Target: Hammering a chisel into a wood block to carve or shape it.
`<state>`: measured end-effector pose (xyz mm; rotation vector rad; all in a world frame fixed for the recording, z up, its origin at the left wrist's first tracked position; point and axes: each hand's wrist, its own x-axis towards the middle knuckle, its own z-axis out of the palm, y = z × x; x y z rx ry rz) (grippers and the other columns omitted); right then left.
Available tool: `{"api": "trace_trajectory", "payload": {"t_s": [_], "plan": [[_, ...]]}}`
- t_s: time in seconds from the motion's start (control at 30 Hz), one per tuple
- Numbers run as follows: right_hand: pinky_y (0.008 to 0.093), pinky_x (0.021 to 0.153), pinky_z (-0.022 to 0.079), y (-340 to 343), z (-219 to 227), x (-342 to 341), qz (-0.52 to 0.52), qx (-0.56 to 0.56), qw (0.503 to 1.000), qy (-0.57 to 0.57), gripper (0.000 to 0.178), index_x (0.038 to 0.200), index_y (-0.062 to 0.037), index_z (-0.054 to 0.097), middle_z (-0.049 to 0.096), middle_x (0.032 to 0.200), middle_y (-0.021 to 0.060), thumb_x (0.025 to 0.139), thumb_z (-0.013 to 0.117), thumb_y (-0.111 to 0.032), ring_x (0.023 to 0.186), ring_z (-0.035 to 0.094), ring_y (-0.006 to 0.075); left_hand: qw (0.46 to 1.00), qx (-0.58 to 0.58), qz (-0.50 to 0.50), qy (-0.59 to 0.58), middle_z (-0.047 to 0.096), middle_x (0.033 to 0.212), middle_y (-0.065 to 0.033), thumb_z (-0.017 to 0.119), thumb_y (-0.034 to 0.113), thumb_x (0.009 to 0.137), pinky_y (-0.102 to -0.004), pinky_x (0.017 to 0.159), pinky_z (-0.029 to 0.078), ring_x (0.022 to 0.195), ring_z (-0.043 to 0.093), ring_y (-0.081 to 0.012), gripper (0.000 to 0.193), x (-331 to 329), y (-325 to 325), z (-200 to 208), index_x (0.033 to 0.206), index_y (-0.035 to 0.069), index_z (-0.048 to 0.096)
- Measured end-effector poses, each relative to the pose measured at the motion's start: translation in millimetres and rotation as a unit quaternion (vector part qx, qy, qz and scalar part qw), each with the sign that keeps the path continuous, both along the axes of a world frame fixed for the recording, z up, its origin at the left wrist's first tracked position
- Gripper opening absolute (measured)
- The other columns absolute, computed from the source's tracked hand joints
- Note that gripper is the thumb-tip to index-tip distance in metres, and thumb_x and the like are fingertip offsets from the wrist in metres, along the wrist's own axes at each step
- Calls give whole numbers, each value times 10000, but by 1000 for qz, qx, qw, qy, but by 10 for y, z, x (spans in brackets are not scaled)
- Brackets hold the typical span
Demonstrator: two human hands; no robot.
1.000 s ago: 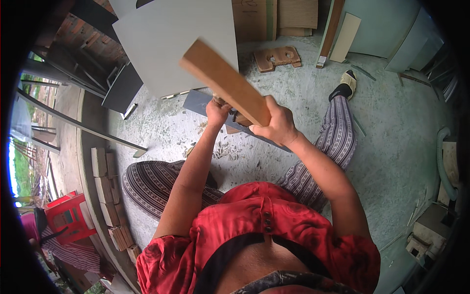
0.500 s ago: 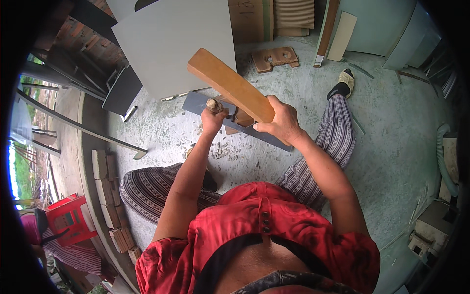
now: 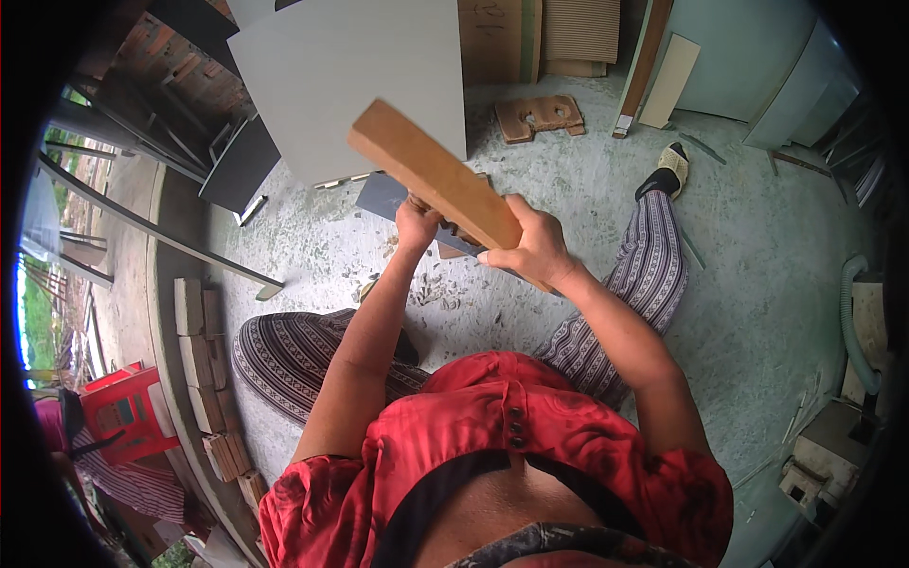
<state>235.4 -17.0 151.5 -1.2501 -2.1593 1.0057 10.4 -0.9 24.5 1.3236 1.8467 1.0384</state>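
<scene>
My right hand (image 3: 532, 244) is closed round the near end of a thick wooden bar (image 3: 431, 175), which slants up and to the left. Its far part passes over my left hand (image 3: 417, 225), which is closed on a round wooden-handled tool. That handle is now mostly hidden by the bar, and its working end cannot be made out. Below both hands, a dark grey board (image 3: 379, 196) lies across the floor between my legs. Part of a brown wooden piece (image 3: 450, 251) shows on or beside it, under the bar. Small chips (image 3: 440, 292) are scattered nearby.
A large pale panel (image 3: 350, 85) leans ahead. Beyond lies a cut brown board (image 3: 540, 118); cardboard (image 3: 497, 43) stands behind. A curved metal strip (image 3: 170, 222) reaches in from the left, above stacked bricks (image 3: 197, 360). Another person's striped clothing (image 3: 128, 478) and a red plastic stool (image 3: 128, 412) are lower left.
The wooden bar has come down and slightly left, now covering the top of the tool's handle. My right hand moved a little left with it; my left hand stays about where it was.
</scene>
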Motion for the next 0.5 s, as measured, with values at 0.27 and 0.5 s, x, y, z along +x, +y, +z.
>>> {"api": "trace_trajectory", "payload": {"t_s": [0.27, 0.5], "plan": [[454, 778, 488, 59, -113, -92, -5, 37, 998, -51, 604, 1061, -30, 483, 650, 843, 215, 576, 709, -310, 841, 641, 387, 999, -5, 6, -52, 705, 859, -101, 711, 175, 720, -342, 753, 511, 855, 678, -231, 286, -114, -39, -160, 969, 43, 664], [460, 791, 478, 35, -125, -44, 15, -4, 996, -85, 565, 993, -20, 485, 647, 836, 228, 556, 707, -300, 838, 636, 395, 997, 57, 32, -29, 705, 829, -91, 703, 149, 726, -323, 734, 508, 803, 674, -187, 217, -194, -103, -245, 889, 8, 676]]}}
